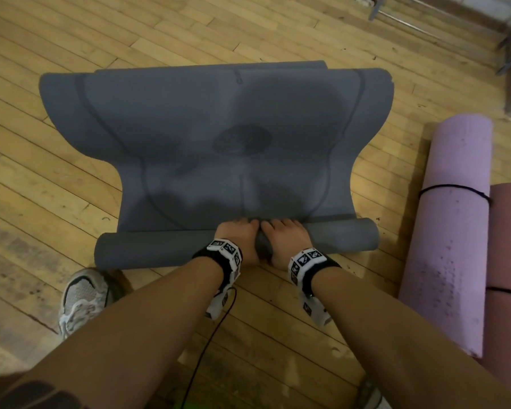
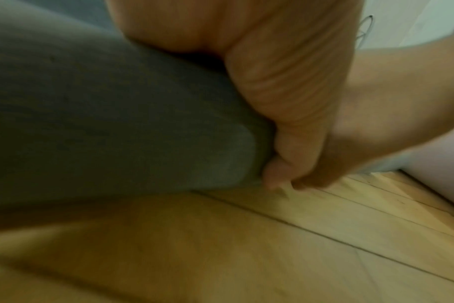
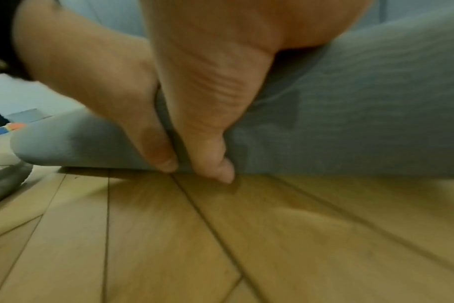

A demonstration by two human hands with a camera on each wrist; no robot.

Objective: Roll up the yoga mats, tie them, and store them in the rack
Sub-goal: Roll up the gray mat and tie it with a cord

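Grey mat (image 1: 219, 137) lies on the floor (image 1: 56, 187), its near end rolled. Left hand (image 1: 238, 236) and right hand (image 1: 283, 237), side by side, both grasp the roll's middle. Tied purple mat (image 1: 452, 219) lies to the right.

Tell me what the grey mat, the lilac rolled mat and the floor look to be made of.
Grey yoga mat: soft matte rubber or foam, probably; it dents under the left hand and right hand.
Lilac rolled mat: thick foam, seemingly; its surface is matte and pitted.
Floor: wooden planks with visible seams, worn and lightly glossy.
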